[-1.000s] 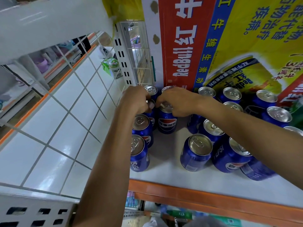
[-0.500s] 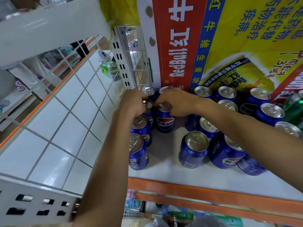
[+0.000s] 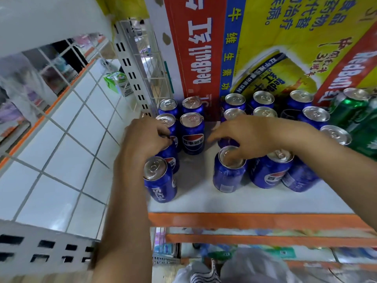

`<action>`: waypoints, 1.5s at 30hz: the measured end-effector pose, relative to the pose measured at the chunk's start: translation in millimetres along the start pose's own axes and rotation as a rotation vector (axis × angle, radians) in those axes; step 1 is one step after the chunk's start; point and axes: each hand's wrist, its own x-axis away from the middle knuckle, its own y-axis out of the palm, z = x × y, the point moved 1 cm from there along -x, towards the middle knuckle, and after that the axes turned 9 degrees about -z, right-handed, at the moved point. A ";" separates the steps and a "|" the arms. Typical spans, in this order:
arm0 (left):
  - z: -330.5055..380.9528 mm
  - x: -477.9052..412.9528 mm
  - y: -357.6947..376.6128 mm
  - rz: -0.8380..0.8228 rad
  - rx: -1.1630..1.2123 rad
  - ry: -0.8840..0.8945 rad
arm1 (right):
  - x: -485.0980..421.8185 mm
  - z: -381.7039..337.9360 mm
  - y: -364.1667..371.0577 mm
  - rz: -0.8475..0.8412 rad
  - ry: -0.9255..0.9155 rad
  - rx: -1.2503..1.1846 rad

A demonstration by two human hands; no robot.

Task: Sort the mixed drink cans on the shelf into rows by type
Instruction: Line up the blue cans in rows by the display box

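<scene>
Curled round the top of a blue aluminium Pepsi can (image 3: pixel 171 160), the left hand (image 3: pixel 145 139) grips it upright. It is third from the back in the row along the left edge of the white shelf board with an orange front lip (image 3: pixel 193 201), and its lid is hidden under the palm. The right hand (image 3: pixel 253 137) is loose and spread. Its fingers are nearly straight, and the tips rest on or just above the silver lid of a second blue Pepsi can (image 3: pixel 228 176) near the front edge, closing on nothing as far as I can tell.

Along the left edge one row of blue cans runs from back to front. A second row beside it holds only two cans, the nearer being a logo-faced blue can (image 3: pixel 191 135). More blue cans stand in a loose cluster (image 3: pixel 263 99) toward the middle and back, and dark green aluminium cans (image 3: pixel 355 111) stand at the right edge. A red and yellow Red Bull cardboard carton (image 3: pixel 200 58) stands behind them all.

The step in hand looks like building the Pepsi rows outward from the left. Next, the right hand should probably close on the second can and set it just in front of the logo-faced one. The neighbouring cans stand close, so it needs a clean lift rather than a sideways shove. The green cans will want their own row.
</scene>
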 end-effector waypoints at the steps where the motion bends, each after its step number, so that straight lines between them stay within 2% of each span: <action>1: -0.3 0.2 0.7 0.013 0.002 -0.002 | 4.7 -0.7 4.2 -0.025 0.017 0.012; 6: -4.1 -1.0 1.0 -0.012 0.002 0.015 | 13.9 -7.9 23.8 -0.059 0.150 0.211; 9: -6.2 1.2 2.1 -0.018 -0.018 0.029 | 15.0 -12.7 26.8 0.066 0.147 0.294; 17: -10.3 0.6 5.7 -0.003 0.038 0.018 | -5.5 -18.1 17.9 0.192 -0.028 -0.071; 21: -12.4 0.7 6.8 0.016 0.065 0.007 | -16.1 -26.3 14.9 0.118 -0.122 -0.061; 25: -11.6 2.7 8.0 0.031 0.075 0.014 | -13.0 -25.1 14.0 0.071 -0.058 -0.070; 28: -10.5 3.0 7.9 0.037 0.066 0.022 | -17.5 -23.4 19.9 0.079 0.165 -0.008; 30: -10.4 2.5 7.9 0.030 0.057 0.023 | -22.6 -24.3 23.8 0.101 0.220 0.020; 34: -11.3 2.3 7.6 0.025 0.075 0.014 | -27.0 -28.9 20.1 0.116 0.086 -0.006; 38: -11.8 2.3 8.1 0.028 0.093 0.004 | -33.2 -32.6 23.5 0.235 -0.030 -0.130; 42: -11.3 4.2 8.5 0.042 0.095 0.007 | -35.0 -27.6 47.2 0.272 0.030 -0.193; 45: -11.1 3.9 8.3 0.031 0.096 0.000 | -38.8 -26.0 60.2 0.427 0.059 -0.292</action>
